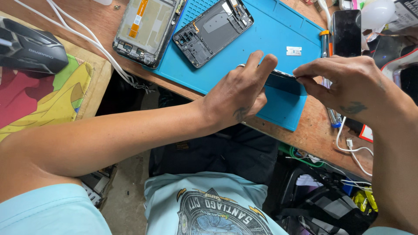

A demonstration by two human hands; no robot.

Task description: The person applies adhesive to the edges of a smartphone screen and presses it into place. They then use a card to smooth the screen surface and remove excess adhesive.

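A thin dark phone part (285, 80), seemingly a screen or panel seen edge-on, was held just above the near edge of the blue repair mat (278, 30), tilted so its long edge faced up, which left that edge exposed to the fingers working along it. The left hand (237, 93) was closed around its left end, fingers curled over the top and thumb tucked underneath, steadying it. The right hand (344, 82) pinched the part's right end between fingertips, wrist bent and knuckles raised; whether it also held a small tool could not be told. Both forearms reached in from the near side, the left running long across the lap, the right coming down steeply.

Farther back on the mat lay an opened phone frame (213, 30) with its insides showing, and beside it, half off the mat, a second stripped phone body (146, 30). A dark, intact phone (346, 32) stood past the mat's right edge. White cables (87, 39) crossed the wooden worktop (305, 130) towards a black computer mouse (30, 45) on a colourful pad (48, 95).
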